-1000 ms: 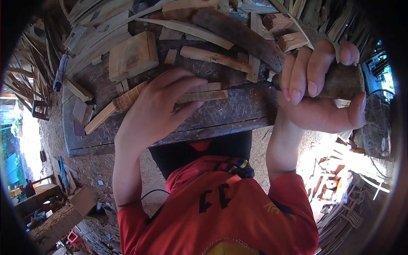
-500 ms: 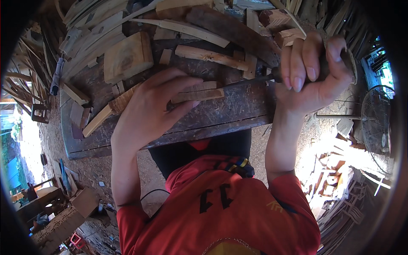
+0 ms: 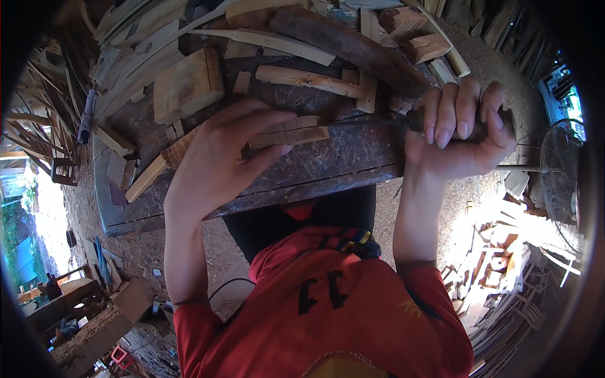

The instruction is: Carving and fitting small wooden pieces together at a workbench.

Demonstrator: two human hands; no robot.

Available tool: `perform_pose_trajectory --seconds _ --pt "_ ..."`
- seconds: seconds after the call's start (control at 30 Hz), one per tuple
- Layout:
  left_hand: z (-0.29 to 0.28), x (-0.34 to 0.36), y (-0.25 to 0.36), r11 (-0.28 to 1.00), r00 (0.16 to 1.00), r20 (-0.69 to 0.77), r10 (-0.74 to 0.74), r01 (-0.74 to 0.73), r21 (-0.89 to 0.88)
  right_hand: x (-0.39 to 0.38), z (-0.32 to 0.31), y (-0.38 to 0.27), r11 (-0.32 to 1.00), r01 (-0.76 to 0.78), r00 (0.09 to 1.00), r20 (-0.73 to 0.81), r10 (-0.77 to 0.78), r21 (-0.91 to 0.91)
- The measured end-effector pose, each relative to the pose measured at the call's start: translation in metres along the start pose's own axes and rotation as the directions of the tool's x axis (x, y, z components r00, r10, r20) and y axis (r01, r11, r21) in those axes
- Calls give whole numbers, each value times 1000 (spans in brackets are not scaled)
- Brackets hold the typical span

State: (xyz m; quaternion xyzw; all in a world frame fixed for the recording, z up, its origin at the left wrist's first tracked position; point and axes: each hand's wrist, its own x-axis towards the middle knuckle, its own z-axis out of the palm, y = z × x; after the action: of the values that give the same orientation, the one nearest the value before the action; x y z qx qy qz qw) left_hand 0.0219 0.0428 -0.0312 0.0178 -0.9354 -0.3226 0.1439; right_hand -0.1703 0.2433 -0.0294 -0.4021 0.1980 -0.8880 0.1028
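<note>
The slotted wood piece (image 3: 290, 136) lies on the dark, scuffed desk (image 3: 359, 154), near its front edge, with a dark line running lengthwise between its upper and lower parts. The left hand (image 3: 217, 151) grasps it, fingers along its far side and thumb against its near side, covering its left end. To the right of the slotted wood piece, the right hand (image 3: 463, 126) is wrapped round the dark handle of a long-shafted tool (image 3: 372, 122), the fingers curled over the top. The thin dark shaft points left to the exposed end of the slotted wood piece; whether the tip touches it or enters the gap cannot be told.

Left of the slotted wood piece, past the left hand, a brown wood length (image 3: 179, 148) and a pale strip (image 3: 146, 179) slant toward the near left; whether either joins it is hidden. Beyond it and to the left sits a thick, rounded block (image 3: 189, 86). Just beyond it lies a pale stick (image 3: 309, 80), with a long dark plank (image 3: 353, 47) farther beyond. Well to the right of the slotted wood piece, off the desk, stands a fan (image 3: 561, 183) with a wire guard.
</note>
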Motion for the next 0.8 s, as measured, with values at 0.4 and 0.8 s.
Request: perform_pose_trajectory --seconds 0.4,0.8 --pt "0 -1 -3 999 1000 7 3 -3 -46 8 -18 5 987 -53 995 -72 65 153" --pt "-1 1 -5 1000 1000 30 5 -4 -19 1 -5 -2 995 -48 999 22 47 83"
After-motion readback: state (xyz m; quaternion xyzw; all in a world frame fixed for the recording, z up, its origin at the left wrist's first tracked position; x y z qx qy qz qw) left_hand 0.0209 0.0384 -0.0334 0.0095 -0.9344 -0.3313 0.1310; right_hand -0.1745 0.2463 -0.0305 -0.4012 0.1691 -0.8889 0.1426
